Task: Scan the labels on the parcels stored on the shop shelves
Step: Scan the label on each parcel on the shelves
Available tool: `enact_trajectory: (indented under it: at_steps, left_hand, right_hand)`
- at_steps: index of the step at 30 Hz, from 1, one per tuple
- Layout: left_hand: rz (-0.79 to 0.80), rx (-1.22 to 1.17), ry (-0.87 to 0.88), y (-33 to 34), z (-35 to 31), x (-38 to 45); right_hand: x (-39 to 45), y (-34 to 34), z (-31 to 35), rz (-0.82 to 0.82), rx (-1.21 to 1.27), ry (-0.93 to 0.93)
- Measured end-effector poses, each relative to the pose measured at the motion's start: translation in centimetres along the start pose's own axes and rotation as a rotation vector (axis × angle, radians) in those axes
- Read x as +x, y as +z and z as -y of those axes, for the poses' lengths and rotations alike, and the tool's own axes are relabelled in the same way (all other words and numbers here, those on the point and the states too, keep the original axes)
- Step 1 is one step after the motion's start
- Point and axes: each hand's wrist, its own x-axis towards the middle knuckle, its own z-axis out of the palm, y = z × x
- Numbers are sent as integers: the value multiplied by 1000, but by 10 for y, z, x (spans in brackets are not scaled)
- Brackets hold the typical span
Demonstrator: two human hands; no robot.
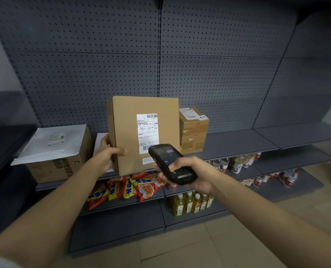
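Stood before a dark pegboard shelving unit (228, 140), its upper shelf carrying the parcels. Held up at the shelf's front edge: a flat cardboard parcel (128, 136), upright, broad face turned to the camera, white shipping label (147, 132) square on and readable, barcodes at its top and bottom. Left on the shelf behind and to the right: a taped smaller box (194, 130), label on its top. Further left, a printed carton (60, 167) with a white mailer bag (52, 144) lying on top, its own small label showing. Below, snack packets (133, 187) and yellow bottles (191, 204) on the lower shelves.

Gripped the parcel's left edge with the left hand (107, 155), thumb pressed across the front face, fingers curled round behind. Wrapped the right hand (189, 175) round the handheld scanner (170, 164), thumb on its yellow key, head of the device aimed up at the label's lower barcode and just overlapping it.

Judged the scan itself to be the step in hand. Best done by keeping the parcel still and flat to the scanner, drawing the device back slightly so the whole lower barcode fell clear of its own body, squaring the aim, then pressing and waiting for confirmation on the screen. Worth keeping the left thumb well off the label. Afterwards, probably back to the shelf and on to the smaller box.
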Motion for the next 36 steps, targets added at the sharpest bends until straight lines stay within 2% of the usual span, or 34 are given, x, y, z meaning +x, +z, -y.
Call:
enact_trajectory:
  at_steps: [21,36]
  left_hand:
    - [-40,-87,11,1,8,-23]
    - [-8,-78,-8,-3,13,-14]
  right_hand:
    - [-16,17,-16,12,18,10]
    - [-15,15,-16,4,28,-7]
